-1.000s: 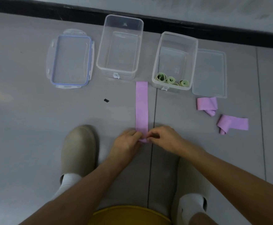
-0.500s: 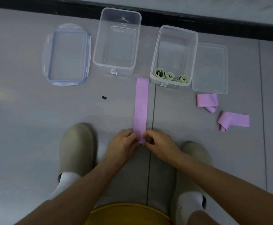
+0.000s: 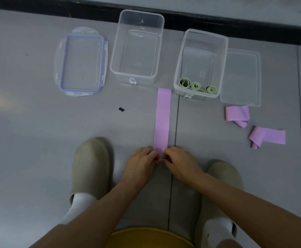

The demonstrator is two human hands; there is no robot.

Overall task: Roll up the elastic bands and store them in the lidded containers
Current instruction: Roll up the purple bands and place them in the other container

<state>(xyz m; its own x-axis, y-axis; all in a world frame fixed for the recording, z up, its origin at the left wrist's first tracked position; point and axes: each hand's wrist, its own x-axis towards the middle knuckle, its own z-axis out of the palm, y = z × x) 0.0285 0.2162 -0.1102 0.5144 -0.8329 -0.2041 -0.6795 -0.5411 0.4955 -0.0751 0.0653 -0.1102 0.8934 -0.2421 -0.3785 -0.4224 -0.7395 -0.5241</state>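
The near end of the flat pink band [image 3: 162, 120] is hidden under the left hand [image 3: 141, 162] and right hand [image 3: 180, 164]. Both pinch it with curled fingers, and whether a roll has begun cannot be made out. Both forearms are cut off at 6 o'clock. The band lies on a grey floor [image 3: 29, 131], pointing to 12 o'clock. Its far end lies between the left container [image 3: 137, 76] and the right container [image 3: 181, 68], which holds green rolls [image 3: 196, 85]. A black skirting strip [image 3: 235, 24] borders the floor at 12 o'clock. Two loose pink bands [image 3: 267, 136] lie at 3 o'clock, with open floor toward 9 o'clock.
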